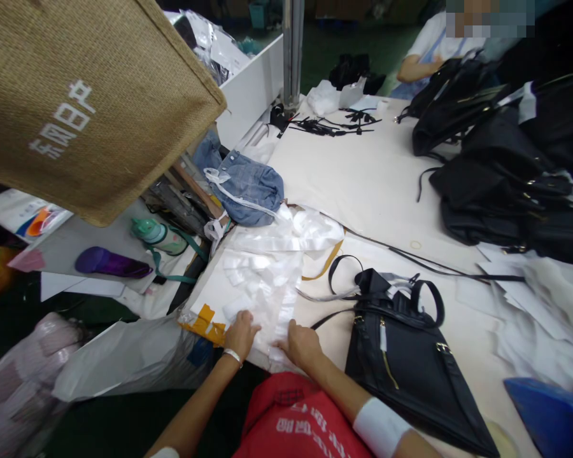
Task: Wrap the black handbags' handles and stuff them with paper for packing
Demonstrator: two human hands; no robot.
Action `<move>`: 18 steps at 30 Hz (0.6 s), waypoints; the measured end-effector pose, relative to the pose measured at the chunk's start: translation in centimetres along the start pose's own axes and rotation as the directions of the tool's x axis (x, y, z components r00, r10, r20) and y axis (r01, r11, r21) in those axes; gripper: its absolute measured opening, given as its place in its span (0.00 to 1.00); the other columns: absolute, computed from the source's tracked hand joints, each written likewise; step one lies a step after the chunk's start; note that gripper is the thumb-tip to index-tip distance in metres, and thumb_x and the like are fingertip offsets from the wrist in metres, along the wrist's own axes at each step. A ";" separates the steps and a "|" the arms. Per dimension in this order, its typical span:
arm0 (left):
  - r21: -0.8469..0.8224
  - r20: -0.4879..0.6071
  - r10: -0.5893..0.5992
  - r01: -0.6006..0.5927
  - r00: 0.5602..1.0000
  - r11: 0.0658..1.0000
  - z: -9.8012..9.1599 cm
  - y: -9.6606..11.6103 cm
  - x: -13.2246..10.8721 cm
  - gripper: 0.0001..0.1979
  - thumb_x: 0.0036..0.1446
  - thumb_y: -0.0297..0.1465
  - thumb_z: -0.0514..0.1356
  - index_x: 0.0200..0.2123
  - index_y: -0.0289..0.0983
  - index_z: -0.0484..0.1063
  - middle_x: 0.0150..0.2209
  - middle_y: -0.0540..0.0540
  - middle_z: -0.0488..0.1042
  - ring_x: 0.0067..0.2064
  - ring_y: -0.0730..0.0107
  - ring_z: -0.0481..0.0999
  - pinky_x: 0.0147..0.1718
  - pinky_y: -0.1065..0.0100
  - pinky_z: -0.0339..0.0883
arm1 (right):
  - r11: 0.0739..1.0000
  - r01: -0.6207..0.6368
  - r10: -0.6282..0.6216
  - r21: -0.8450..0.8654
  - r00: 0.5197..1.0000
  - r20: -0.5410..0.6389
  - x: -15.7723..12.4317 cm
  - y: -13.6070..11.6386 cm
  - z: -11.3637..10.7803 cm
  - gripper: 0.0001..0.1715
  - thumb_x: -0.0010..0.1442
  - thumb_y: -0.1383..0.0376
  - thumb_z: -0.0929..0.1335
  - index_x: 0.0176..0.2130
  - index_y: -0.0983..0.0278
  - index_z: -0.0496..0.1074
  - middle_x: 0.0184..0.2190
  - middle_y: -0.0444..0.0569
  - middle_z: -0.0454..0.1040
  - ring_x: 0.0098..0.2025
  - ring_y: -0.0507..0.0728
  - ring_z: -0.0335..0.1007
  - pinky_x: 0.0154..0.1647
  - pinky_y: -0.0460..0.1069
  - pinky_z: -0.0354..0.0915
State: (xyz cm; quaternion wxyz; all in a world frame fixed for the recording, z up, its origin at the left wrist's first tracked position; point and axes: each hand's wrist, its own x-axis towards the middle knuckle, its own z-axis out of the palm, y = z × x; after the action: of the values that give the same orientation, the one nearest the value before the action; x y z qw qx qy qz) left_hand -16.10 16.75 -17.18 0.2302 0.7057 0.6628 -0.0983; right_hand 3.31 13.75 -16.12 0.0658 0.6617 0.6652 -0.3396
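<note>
A loose pile of glossy white plastic film (262, 280) lies at the near left corner of the table. My left hand (241, 334), with a bracelet at the wrist, is at the pile's near left side, fingers curled onto the film. At the near right side, my right hand (303, 345) pinches the end of a white film strip; its fingertips are partly hidden. To the right of my right hand lies a black leather backpack (401, 362) with gold zips and looped straps. Yellow tape (209, 323) covers the table corner beside my left hand.
Black bags (496, 172) are heaped at the right, near a seated person (424, 60). A denim bag (251, 187) sits behind the film. A burlap bag (105, 95) hangs at upper left, above a purple bottle (112, 262). White sheets (544, 324) lie at right.
</note>
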 end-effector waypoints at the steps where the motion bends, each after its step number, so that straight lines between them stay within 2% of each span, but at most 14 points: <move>1: -0.026 -0.013 -0.001 0.000 1.000 1.000 0.0 -0.1 0.3 0.10 0.58 0.36 0.55 0.41 0.38 0.61 0.44 0.44 0.67 0.43 0.64 0.72 0.38 0.67 0.62 | 1.000 -0.011 0.010 0.008 1.000 0.014 0.3 -0.5 0.6 0.31 0.53 0.48 0.67 0.46 0.69 0.63 0.36 0.61 0.75 0.39 0.66 0.73 0.37 0.53 0.63; 4: -0.097 -0.033 -0.001 -0.003 0.999 0.995 -0.3 -0.5 0.8 0.09 0.57 0.34 0.55 0.41 0.38 0.61 0.44 0.45 0.69 0.45 0.64 0.71 0.41 0.67 0.62 | 0.998 -0.015 0.016 0.059 1.000 -0.003 0.8 -0.3 1.5 0.22 0.54 0.56 0.69 0.43 0.66 0.64 0.36 0.57 0.75 0.39 0.62 0.72 0.38 0.51 0.62; 7: -0.121 -0.034 0.001 -0.005 0.999 0.993 -0.5 -0.8 0.6 0.10 0.57 0.31 0.55 0.42 0.38 0.61 0.44 0.44 0.70 0.46 0.64 0.71 0.42 0.67 0.61 | 0.988 -0.014 0.026 0.156 0.997 -0.079 0.3 1.5 1.3 0.10 0.56 0.61 0.66 0.37 0.64 0.65 0.36 0.51 0.74 0.39 0.58 0.70 0.37 0.48 0.60; 10: -0.118 -0.044 -0.002 -0.003 0.999 0.993 -0.9 -0.2 -0.1 0.11 0.57 0.31 0.54 0.45 0.37 0.62 0.47 0.42 0.69 0.47 0.63 0.71 0.41 0.66 0.62 | 0.912 -0.008 0.091 0.410 0.979 -0.182 -0.6 3.2 1.0 0.07 0.54 0.62 0.66 0.32 0.62 0.64 0.32 0.46 0.72 0.34 0.55 0.68 0.34 0.47 0.59; 12: -0.135 -0.099 0.016 -0.029 0.995 0.990 -1.6 0.9 -0.5 0.14 0.59 0.32 0.52 0.48 0.37 0.61 0.48 0.40 0.68 0.46 0.62 0.71 0.40 0.65 0.62 | 0.767 0.012 0.154 0.641 0.967 -0.202 -1.1 3.9 1.0 0.07 0.53 0.61 0.66 0.31 0.61 0.63 0.27 0.43 0.69 0.30 0.54 0.67 0.31 0.47 0.59; 15: -0.268 -0.163 0.070 -0.113 0.984 0.957 -2.8 3.6 -0.8 0.14 0.60 0.38 0.49 0.44 0.38 0.65 0.44 0.41 0.71 0.43 0.63 0.73 0.37 0.66 0.63 | 0.408 0.028 0.248 0.913 0.958 -0.141 -1.5 4.2 1.2 0.15 0.48 0.58 0.69 0.33 0.61 0.62 0.23 0.40 0.67 0.26 0.53 0.65 0.27 0.46 0.60; 16: -0.360 -0.119 0.079 -0.117 0.990 0.925 -3.1 4.6 -0.9 0.15 0.60 0.41 0.48 0.40 0.38 0.67 0.40 0.43 0.72 0.40 0.64 0.74 0.35 0.66 0.63 | 0.287 0.021 0.276 0.958 0.956 -0.103 -1.7 4.2 1.3 0.19 0.46 0.57 0.70 0.35 0.61 0.61 0.22 0.39 0.66 0.24 0.52 0.64 0.25 0.46 0.60; 18: -0.593 0.092 0.101 -0.027 0.991 0.805 -3.2 6.7 -0.8 0.22 0.59 0.48 0.46 0.33 0.36 0.69 0.31 0.46 0.73 0.30 0.68 0.73 0.27 0.69 0.61 | 0.098 -0.025 0.305 0.995 0.952 -0.006 -2.2 4.0 1.3 0.24 0.41 0.56 0.73 0.35 0.61 0.62 0.21 0.38 0.66 0.21 0.51 0.63 0.22 0.46 0.59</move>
State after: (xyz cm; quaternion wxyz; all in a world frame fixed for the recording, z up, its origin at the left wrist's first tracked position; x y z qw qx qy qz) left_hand -10.17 17.38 -12.73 0.4802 0.6140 0.6215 0.0783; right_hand 6.81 10.79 -17.44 -0.4216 0.6395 0.1957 -0.6123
